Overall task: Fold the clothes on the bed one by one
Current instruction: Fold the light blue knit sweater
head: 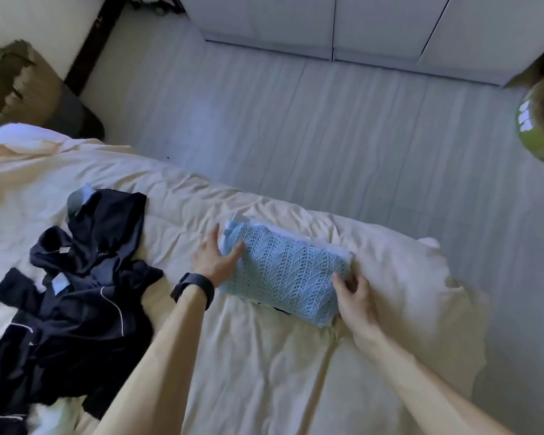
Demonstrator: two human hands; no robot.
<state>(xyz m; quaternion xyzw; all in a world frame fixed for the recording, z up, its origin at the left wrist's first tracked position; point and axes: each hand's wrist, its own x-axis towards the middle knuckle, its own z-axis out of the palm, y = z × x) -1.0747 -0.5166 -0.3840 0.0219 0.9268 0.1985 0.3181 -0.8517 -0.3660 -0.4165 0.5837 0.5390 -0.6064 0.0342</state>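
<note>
A rumpled cream bed (264, 372) met pale plank flooring (327, 136). Between both grips, left hand (215, 260) flat and open, right hand (355, 301) pinching its edge, lay the folded blue openwork knit (283, 271); dark satin clothes (76, 293) lay crumpled left of them.

Dark clothes (76, 277) crowd left; bedsheet (264, 372) centre clear.

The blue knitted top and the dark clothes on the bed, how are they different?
The blue knitted top is folded into a neat rectangle; the dark clothes lie crumpled in a loose heap. The top is light blue with a holey knit pattern; the dark clothes are smooth navy with thin white piping. The left hand and right hand touch the top's ends; nothing touches the dark clothes. Both rest on the cream bed cover.
</note>
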